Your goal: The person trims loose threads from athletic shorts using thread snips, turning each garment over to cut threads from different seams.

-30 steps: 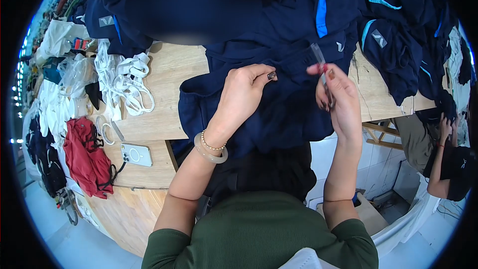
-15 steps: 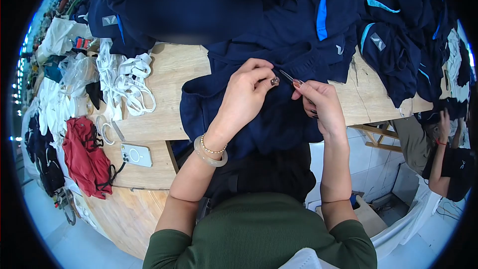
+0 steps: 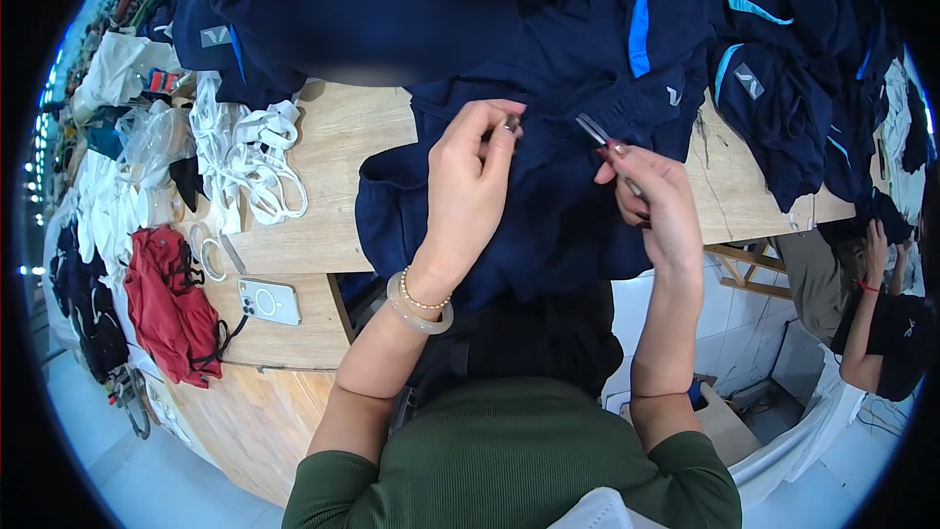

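Observation:
My right hand (image 3: 664, 204) is wrapped round a pair of small metal thread snips (image 3: 591, 128), blades pointing up and to the left. My left hand (image 3: 465, 176) is pinched, thumb against forefinger, above the navy garment (image 3: 548, 206). Anything in that pinch is too small to make out. The garment lies over the table's front edge, with a gathered waistband-like part near the snips. Both hands are over the cloth, apart from each other.
More navy garments with blue strips (image 3: 639, 29) are heaped across the back. On the left of the wooden table (image 3: 343, 137) lie white straps (image 3: 269, 171), a phone (image 3: 269, 302) and a red bag (image 3: 171, 304). Another person (image 3: 867, 333) is at far right.
My hands have moved apart: the left shifted up and left, still pinched, and the right moved to the right with the snips. The garment has barely shifted.

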`<state>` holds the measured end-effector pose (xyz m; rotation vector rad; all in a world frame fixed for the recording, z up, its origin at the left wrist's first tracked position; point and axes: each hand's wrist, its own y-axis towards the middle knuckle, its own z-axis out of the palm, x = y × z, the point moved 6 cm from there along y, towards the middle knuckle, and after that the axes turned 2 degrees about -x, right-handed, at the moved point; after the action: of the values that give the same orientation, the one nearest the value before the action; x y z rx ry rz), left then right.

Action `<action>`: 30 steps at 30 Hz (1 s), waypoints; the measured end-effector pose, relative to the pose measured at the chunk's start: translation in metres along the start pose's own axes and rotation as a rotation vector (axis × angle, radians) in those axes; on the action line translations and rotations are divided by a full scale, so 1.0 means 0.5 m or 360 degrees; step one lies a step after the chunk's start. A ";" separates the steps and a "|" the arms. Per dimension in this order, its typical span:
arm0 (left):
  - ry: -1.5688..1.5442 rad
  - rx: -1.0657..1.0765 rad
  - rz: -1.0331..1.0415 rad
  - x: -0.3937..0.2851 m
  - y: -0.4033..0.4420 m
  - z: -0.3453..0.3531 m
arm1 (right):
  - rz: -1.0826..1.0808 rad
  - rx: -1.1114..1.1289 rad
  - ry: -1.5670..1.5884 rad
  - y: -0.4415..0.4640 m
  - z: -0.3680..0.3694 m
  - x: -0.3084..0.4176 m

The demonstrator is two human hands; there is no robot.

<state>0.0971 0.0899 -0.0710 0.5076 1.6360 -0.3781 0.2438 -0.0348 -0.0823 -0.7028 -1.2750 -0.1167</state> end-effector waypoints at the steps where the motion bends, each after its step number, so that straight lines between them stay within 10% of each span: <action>1: 0.0166 -0.0128 0.0078 -0.008 -0.001 -0.011 | -0.0123 -0.0016 0.0036 -0.006 -0.009 0.014; 4: 0.0782 -0.0197 0.0477 -0.030 -0.005 0.002 | -0.0401 0.0005 -0.0045 -0.009 -0.025 0.065; 6: 0.0744 -0.0018 0.0392 -0.009 -0.001 0.011 | -0.1202 -0.0224 -0.0197 -0.011 -0.017 0.131; 10: 0.0950 0.0233 0.0411 -0.001 0.011 0.018 | -0.1707 -0.0252 -0.1289 0.051 0.030 0.138; 14: -0.0019 0.0385 0.0091 -0.060 0.019 -0.034 | -0.1408 -0.0185 -0.0921 0.061 0.076 0.096; 17: 0.0047 0.0422 0.0269 -0.157 0.043 -0.106 | -0.1070 -0.0098 0.0502 0.016 0.097 0.119; 28: 0.0865 0.0232 0.0073 0.062 0.087 -0.035 | -0.0949 -0.0629 0.0033 0.140 0.020 -0.029; 30: 0.1146 -0.0193 0.0928 -0.018 0.057 -0.034 | -0.0936 -0.0594 0.0053 0.144 0.021 -0.034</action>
<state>0.0984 0.1219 -0.0586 1.0724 2.0649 0.3845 0.2622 0.0229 -0.1263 -0.6152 -1.4121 -0.8598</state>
